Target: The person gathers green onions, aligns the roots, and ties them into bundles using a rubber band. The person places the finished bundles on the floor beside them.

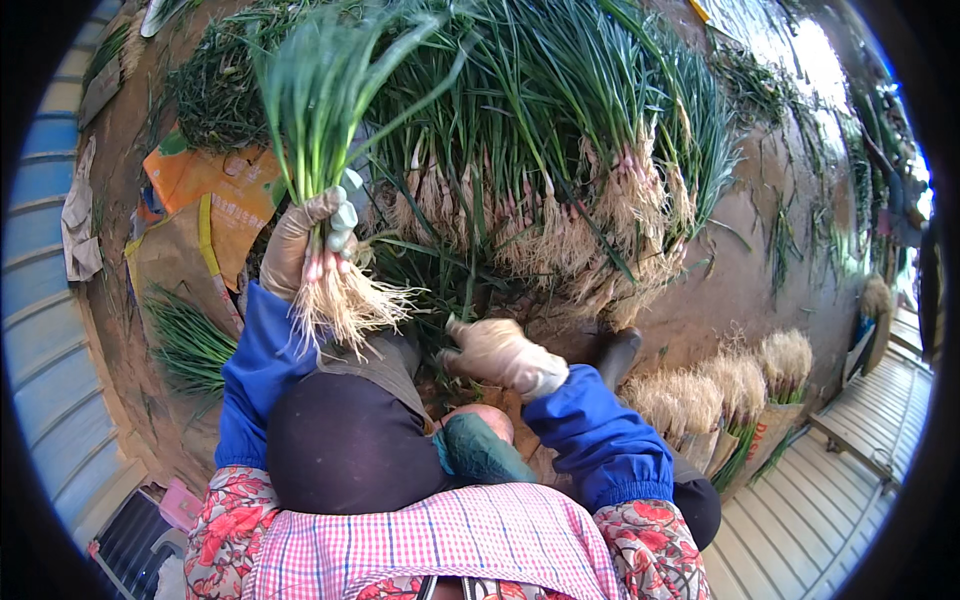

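My left hand (289,244), in a pale glove with light-green fingertips, is closed around a bunch of green garlic (319,157). The leaves point up and away, blurred at the tips; the pinkish bulbs and long pale roots hang below my fist, above my thigh. My right hand (502,356), also gloved and slightly blurred, hovers in front of my lap with fingers apart and nothing visible in them. Loose green leaves lie just beyond it. Ahead, a large pile of green garlic (525,97) lies with its roots towards me.
Orange packaging (240,187) and a tan sack (176,247) lie at left, beside more green leaves (187,341). Bundles with roots upward (675,401) stand at right near a slatted metal surface (810,495). A corrugated wall (37,262) borders the left; the muddy floor (742,247) is littered with leaves.
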The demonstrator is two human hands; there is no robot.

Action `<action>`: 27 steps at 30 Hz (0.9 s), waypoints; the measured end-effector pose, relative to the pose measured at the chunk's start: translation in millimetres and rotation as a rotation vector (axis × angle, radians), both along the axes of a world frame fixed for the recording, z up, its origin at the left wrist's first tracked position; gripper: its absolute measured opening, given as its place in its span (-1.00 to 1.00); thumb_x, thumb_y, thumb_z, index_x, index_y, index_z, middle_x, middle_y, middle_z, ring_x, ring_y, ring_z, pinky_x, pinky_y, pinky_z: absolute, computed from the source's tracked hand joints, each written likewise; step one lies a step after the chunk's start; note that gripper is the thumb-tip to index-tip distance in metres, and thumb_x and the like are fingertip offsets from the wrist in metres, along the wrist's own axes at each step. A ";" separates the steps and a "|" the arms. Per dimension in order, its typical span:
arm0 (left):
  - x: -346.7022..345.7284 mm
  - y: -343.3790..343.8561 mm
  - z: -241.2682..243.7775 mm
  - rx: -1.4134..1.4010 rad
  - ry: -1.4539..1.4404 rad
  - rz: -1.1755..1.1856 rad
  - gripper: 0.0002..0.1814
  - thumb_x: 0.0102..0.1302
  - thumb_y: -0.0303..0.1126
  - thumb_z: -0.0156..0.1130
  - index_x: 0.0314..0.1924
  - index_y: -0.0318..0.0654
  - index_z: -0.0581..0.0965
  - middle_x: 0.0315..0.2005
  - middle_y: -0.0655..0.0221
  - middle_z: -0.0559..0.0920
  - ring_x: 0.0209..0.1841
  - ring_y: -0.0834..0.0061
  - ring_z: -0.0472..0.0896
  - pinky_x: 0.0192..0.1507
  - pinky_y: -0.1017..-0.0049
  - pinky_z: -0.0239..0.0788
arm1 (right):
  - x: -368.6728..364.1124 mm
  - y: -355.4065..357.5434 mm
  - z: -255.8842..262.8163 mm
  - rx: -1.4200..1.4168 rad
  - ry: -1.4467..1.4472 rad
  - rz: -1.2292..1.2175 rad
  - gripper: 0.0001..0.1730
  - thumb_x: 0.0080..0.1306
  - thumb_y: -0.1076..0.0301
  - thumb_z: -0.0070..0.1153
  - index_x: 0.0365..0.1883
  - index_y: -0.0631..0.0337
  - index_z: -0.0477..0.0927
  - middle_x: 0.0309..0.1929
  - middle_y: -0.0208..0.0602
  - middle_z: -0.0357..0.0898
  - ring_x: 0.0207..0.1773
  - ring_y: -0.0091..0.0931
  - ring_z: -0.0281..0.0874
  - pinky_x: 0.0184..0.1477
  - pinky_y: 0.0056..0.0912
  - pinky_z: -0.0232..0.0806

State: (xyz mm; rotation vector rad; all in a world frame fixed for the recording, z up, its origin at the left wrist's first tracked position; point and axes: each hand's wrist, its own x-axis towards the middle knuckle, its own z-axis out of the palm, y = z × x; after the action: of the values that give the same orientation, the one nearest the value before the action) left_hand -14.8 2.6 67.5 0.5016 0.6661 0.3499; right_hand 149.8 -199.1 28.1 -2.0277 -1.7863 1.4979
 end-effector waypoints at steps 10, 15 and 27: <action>46.3 -30.4 -35.6 -0.071 0.302 -0.036 -0.84 0.23 -0.43 0.16 -0.21 -0.33 0.51 -0.47 0.29 0.62 -0.49 0.54 0.59 -0.44 0.54 0.51 | 73.4 63.1 -44.9 0.147 -0.326 -0.627 -0.71 0.35 0.11 -0.12 -0.37 0.11 0.51 -0.54 -0.27 0.57 -0.52 -0.36 0.54 -0.44 -0.26 0.39; 62.7 -37.5 -45.4 -0.030 0.347 -0.048 -0.83 0.18 -0.47 0.22 -0.26 -0.43 0.55 -0.41 0.19 0.65 -0.42 0.47 0.64 -0.45 0.59 0.49 | 1.9 36.4 -9.1 0.456 0.120 -0.451 -0.82 0.26 0.21 0.02 -0.44 0.11 0.48 -0.52 -0.21 0.52 -0.44 -0.31 0.55 -0.39 -0.28 0.39; 38.2 -26.6 -29.8 0.058 0.426 -0.214 -0.81 0.12 -0.46 0.18 -0.28 -0.42 0.49 -0.57 0.18 0.61 -0.65 0.46 0.56 -0.65 0.53 0.41 | 15.1 38.7 1.2 0.375 0.559 -0.561 -0.78 0.18 0.44 -0.04 -0.22 0.20 0.56 -0.38 -0.10 0.60 -0.30 -0.33 0.61 -0.31 -0.42 0.41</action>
State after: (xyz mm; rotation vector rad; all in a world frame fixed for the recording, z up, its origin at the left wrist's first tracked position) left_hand 23.4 -24.1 37.7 0.7058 1.0057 0.0578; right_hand 164.8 -160.4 29.3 -1.5343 -1.0622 1.2585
